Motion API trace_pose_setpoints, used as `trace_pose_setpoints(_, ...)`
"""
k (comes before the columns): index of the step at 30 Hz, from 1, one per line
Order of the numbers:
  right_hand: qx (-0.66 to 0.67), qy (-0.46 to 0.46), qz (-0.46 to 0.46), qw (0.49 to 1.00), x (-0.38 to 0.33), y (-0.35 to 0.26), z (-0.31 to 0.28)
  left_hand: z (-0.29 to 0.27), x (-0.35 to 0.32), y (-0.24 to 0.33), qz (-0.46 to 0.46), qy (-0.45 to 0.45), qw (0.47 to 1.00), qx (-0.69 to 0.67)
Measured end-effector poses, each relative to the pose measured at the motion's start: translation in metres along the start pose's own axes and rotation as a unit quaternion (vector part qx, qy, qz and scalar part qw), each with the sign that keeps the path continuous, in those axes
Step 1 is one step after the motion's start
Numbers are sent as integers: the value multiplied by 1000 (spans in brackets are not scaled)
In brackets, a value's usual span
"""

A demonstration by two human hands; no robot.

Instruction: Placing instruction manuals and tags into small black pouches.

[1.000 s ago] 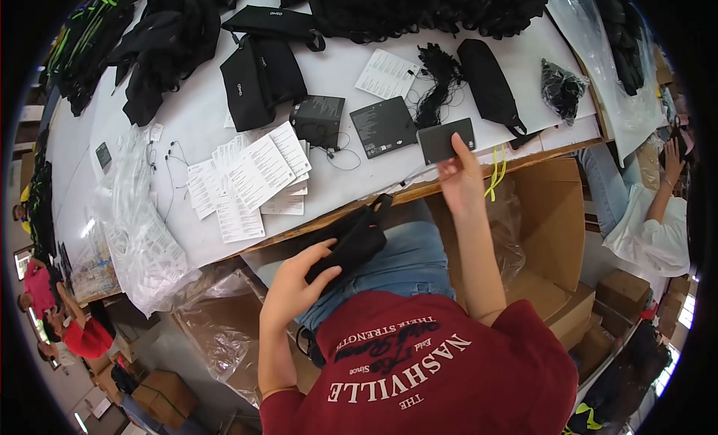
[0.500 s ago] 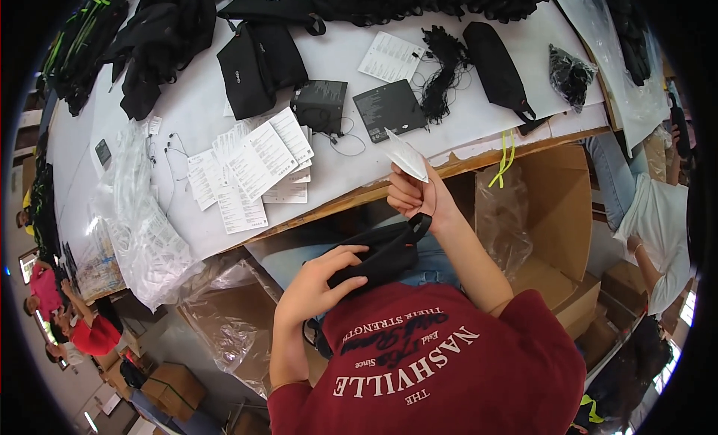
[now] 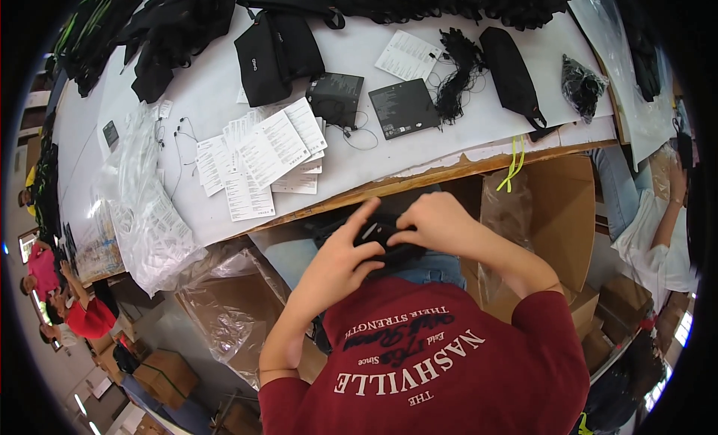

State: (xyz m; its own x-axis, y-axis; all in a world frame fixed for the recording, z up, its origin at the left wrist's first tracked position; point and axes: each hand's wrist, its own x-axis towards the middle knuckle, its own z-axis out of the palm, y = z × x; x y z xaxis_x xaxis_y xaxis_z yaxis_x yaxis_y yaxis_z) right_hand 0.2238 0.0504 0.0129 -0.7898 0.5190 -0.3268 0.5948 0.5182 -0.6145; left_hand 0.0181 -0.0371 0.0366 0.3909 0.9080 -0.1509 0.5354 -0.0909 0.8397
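A black fabric pouch (image 3: 402,254) lies in my lap, just below the table's front edge, largely covered by my hands. My left hand (image 3: 336,257) rests over its left side with the index finger stretched out and the other fingers apart. At the pouch's upper right edge, my right hand (image 3: 443,224) has its fingers curled in and pinches the black fabric. The folded white paper seen earlier does not show now. Several white printed cards (image 3: 273,147) are spread on the table beyond my left hand. Dark printed cards (image 3: 404,108) lie farther back.
Finished-looking black pouches (image 3: 278,57) stand on the white table (image 3: 344,162). A bundle of black cords (image 3: 458,80) lies beside another long pouch (image 3: 512,76). Crumpled clear plastic (image 3: 149,210) hangs over the left edge. An open cardboard box (image 3: 561,210) stands right of my lap.
My right hand has come down and left to the pouch; its folded white paper is out of sight. My left hand has shifted up and its index finger has stretched out.
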Motion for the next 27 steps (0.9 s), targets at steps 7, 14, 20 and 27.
trace_pose_setpoints(7,124,5,-24,992,-20,8,11,-1,14,-12,18,-105,994,-2)
trace_pose_setpoints(14,145,75,-60,985,-32,16,31,-36,46,-23,-17,96,991,-87)
trace_pose_setpoints(20,176,50,-30,983,-31,16,28,-120,53,-120,-106,452,878,116)
trace_pose_setpoints(27,225,-9,27,974,-30,19,26,-140,67,-202,-152,403,846,314)
